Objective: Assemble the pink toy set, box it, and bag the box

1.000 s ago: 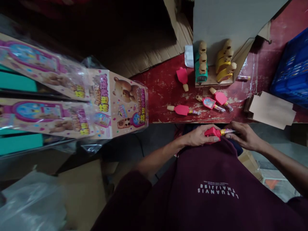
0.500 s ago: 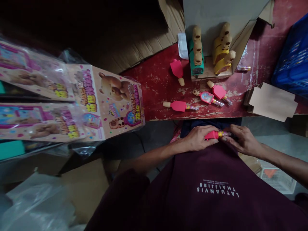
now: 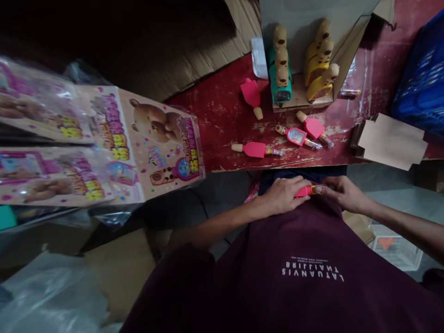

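Close to my lap, my left hand (image 3: 283, 195) is closed round a pink toy (image 3: 303, 191), most of it hidden under the fingers. A yellow band shows at its right end, where a small clear candy tube joins on. My right hand (image 3: 342, 193) pinches that tube, and its fingers cover nearly all of it. On the red table (image 3: 218, 122) just beyond lie similar pink toys: one with a candy tube (image 3: 255, 149), one with a printed face (image 3: 296, 136), another beside it (image 3: 314, 127), and one without a visible tube (image 3: 250, 92).
An open carton (image 3: 312, 104) at the back holds green toys (image 3: 280, 85) and yellow toys (image 3: 317, 76) with bear figures. Plastic-wrapped printed boxes (image 3: 163, 148) stand at left. Folded cardboard (image 3: 391, 141) and a blue crate (image 3: 421, 88) are at right. A white basket (image 3: 398, 249) sits below.
My right hand has shifted slightly left along the candy tube, covering more of it. The view has moved a little, so the surroundings sit slightly higher and further left.
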Motion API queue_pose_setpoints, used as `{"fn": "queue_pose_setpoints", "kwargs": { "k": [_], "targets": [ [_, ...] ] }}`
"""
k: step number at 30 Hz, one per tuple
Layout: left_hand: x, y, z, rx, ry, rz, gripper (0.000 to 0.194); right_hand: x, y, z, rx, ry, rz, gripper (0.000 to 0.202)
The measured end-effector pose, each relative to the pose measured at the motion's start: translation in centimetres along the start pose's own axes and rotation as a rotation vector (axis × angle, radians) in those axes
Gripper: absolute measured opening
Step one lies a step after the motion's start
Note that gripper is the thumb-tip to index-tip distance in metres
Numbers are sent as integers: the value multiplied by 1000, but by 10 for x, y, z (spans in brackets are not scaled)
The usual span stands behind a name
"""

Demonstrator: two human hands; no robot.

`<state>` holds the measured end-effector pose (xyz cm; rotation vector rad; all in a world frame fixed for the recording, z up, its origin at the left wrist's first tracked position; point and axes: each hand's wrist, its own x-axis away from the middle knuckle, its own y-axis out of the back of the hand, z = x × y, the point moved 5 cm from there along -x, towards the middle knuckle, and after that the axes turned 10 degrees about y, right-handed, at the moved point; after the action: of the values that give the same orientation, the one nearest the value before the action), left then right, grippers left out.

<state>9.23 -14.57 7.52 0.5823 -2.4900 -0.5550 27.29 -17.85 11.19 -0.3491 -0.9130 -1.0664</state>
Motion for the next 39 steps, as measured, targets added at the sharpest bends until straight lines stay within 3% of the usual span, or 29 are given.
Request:
{"fn": "queue_pose_setpoints", "kwargs": {
  "k": [3,6,8,11,12,13,14,15,17,18,19,21,24,27,30,34,36,39],
  "targets": [
    [-1,-4,-1,-273,18,91,45,-2,-11,-9,-128,-180,111,101],
    [-7,2,3,-164,16,97,41,-5,-5,-13,7,-91,95,93],
    [-12,9,8,92,15,88,38,-5,9,-2,291,222,-34,69],
    [-15,16,10,341,-19,110,39,18,10,34,960,1056,-272,42],
    [-14,18,8,326,-49,88,40,26,6,38,1056,1236,-291,35],
    [-12,20,4,271,-89,49,39,26,6,41,996,1236,-263,32],
    [-10,22,0,179,-120,1,38,19,10,39,794,1053,-196,34],
    [-8,23,-3,65,-130,-31,38,8,11,32,542,776,-105,44],
    [-6,20,-7,-163,-94,-9,38,-6,5,11,137,258,45,77],
    [-6,19,-6,-251,-57,30,39,-9,0,3,42,96,84,90],
    [-8,19,-4,-308,-19,62,40,-12,-2,0,24,29,102,97],
    [-14,23,2,-282,36,97,39,-19,0,0,99,70,82,98],
    [-23,30,11,-49,133,159,36,-24,11,5,328,265,6,93],
    [-23,35,6,-2,101,178,37,-23,13,9,456,368,39,103],
    [-15,39,-10,-278,5,111,35,-21,6,8,303,249,99,109],
    [-9,41,-16,-536,-33,126,37,-18,-12,5,98,74,281,98],
    [-12,44,-10,-455,-16,116,39,-20,-9,9,197,201,195,94],
    [-17,47,1,-243,10,96,39,-13,3,29,612,731,-138,59]
  ]
}}
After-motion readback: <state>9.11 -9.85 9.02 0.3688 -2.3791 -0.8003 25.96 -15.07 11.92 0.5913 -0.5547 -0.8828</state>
